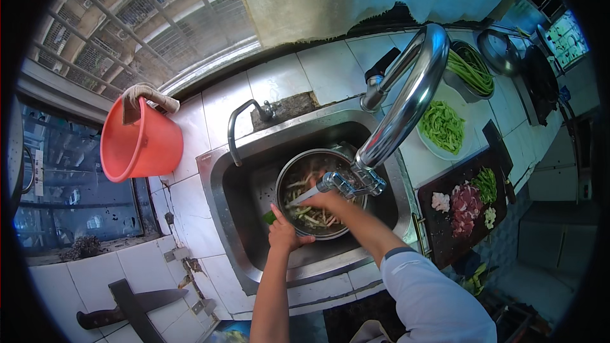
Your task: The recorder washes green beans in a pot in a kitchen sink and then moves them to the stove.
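A round metal pot (pixel 282 176) sits in the stainless steel sink (pixel 305 272). It holds murky water and many pale, brownish and greenish strips of cut food (pixel 307 221). My left hand (pixel 286 234) holds the pot's front left rim, thumb and index finger spread along it. Down in the pot is my right hand (pixel 326 199), its fingers partly hidden by the faucet spout (pixel 336 182) and the water, so what they grasp is unclear. A stream of water (pixel 304 196) runs from the spout into the pot. A green piece (pixel 269 217) shows beside my left fingers.
A chrome faucet (pixel 405 109) arches over the sink. Rightward are a plate of green strips (pixel 442 127), long green vegetables (pixel 469 69), a cutting board (pixel 431 236) with raw meat (pixel 464 207), and a cleaver (pixel 497 145). Leftward stand a red bucket (pixel 159 147) and a racked knife (pixel 159 299).
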{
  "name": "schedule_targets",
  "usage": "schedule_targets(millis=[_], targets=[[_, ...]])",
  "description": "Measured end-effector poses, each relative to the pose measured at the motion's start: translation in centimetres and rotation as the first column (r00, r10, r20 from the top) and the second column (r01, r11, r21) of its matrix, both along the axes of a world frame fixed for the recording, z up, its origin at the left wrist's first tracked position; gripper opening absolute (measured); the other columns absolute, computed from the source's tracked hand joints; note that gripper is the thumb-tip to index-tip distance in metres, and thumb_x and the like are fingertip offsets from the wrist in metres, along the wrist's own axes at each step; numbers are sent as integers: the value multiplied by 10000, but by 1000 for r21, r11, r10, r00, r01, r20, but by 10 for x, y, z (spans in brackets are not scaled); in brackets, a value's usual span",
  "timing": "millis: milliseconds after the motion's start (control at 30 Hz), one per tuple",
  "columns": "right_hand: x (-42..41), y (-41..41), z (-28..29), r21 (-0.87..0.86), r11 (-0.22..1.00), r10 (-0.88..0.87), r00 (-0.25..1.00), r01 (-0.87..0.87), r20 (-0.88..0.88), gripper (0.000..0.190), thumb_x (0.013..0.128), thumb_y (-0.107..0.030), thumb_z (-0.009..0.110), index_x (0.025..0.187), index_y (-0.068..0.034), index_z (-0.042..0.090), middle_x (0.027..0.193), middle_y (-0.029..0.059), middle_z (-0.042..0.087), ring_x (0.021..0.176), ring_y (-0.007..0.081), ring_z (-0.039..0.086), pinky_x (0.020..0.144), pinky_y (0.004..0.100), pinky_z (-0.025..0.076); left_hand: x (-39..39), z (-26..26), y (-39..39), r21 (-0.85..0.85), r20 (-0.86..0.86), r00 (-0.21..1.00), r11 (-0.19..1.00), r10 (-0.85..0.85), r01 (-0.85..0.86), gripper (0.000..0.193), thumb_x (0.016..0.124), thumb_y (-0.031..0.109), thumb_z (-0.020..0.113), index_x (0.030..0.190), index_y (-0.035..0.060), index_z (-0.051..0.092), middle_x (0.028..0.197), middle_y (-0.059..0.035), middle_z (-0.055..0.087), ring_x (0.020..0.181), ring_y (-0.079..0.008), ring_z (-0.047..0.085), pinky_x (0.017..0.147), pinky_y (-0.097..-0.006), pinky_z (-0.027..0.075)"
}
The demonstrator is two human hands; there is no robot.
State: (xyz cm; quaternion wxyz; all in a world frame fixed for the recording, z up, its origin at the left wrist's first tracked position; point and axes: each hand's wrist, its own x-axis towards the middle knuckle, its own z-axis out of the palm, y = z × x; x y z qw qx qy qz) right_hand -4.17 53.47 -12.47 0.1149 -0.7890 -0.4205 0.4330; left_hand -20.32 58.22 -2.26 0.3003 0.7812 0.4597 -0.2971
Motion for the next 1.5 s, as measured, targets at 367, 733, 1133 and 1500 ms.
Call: schedule_targets(millis=[367,733,1133,1500], targets=[[-39,-23,-62,165,960,-244,964,224,109,703,680,-264,620,1319,-148,352,1411,219,194,1223,388,338,912,641,276,1,-2,-9,11,46,999,999,30,-30,1489,443,525,826,1314,-23,-251,1232,-257,430,1116,-369,454,933,-407,393],[-26,-23,-56,146,981,-184,870,130,458,467,638,-272,694,1015,-18,588,864,206,622,786,343,613,660,389,518,-5,-5,-28,11,110,990,996,90,-92,1467,473,516,819,1302,-44,-255,1211,-263,460,1096,-384,461,943,-404,375],[-34,-19,39,-27,1000,13,967,-6,255,809,615,-304,695,1330,-172,340,1358,206,298,1268,405,253,912,584,328,-20,-15,-27,28,185,976,992,114,-121,1463,474,479,834,1309,-23,-258,1230,-260,431,1122,-384,441,950,-405,371],[-51,-15,-14,2,997,67,916,-74,397,634,639,-156,668,1228,-141,433,1235,160,403,1160,354,416,966,409,365,-11,-8,-27,4,179,978,994,106,-109,1456,486,482,827,1307,-10,-271,1246,-261,423,1139,-385,425,959,-409,357]])
